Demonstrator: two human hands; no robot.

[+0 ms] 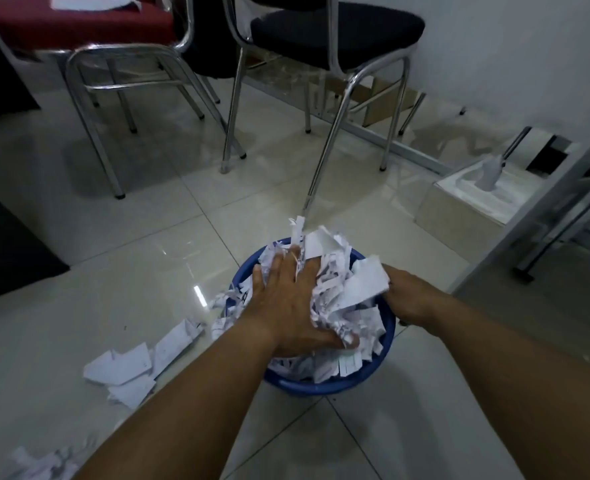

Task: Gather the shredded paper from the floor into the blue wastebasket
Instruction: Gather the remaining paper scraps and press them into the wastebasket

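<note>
Wastebasket: the blue wastebasket (321,388) stands on the tiled floor (148,258), heaped past its rim.
Paper inside: a tall mound of shredded paper (342,289) fills the wastebasket, with strips sticking up at its far side and a few hanging over its near rim.
Left hand: the left hand (286,299) lies flat on top of the mound, fingers straight and spread, pressing down and grasping nothing.
Right hand: the right hand (411,299) is at the wastebasket's right rim. Its fingers are hidden behind the paper, so I cannot tell whether it grips the rim or the paper.
Done so far: most of the paper looks to be in, by my reckoning.
Left to do: a cluster of larger torn pieces (131,372) lies just left of the wastebasket. Small scraps (224,306) touch its left wall. A loose tuft (40,465) sits well off to its near left.
Concern: the mound is so high that more paper may slide off unless it is packed down first.
Beyond the wastebasket: a red chair (79,26) and a black chair (335,29) on chrome legs.
</note>
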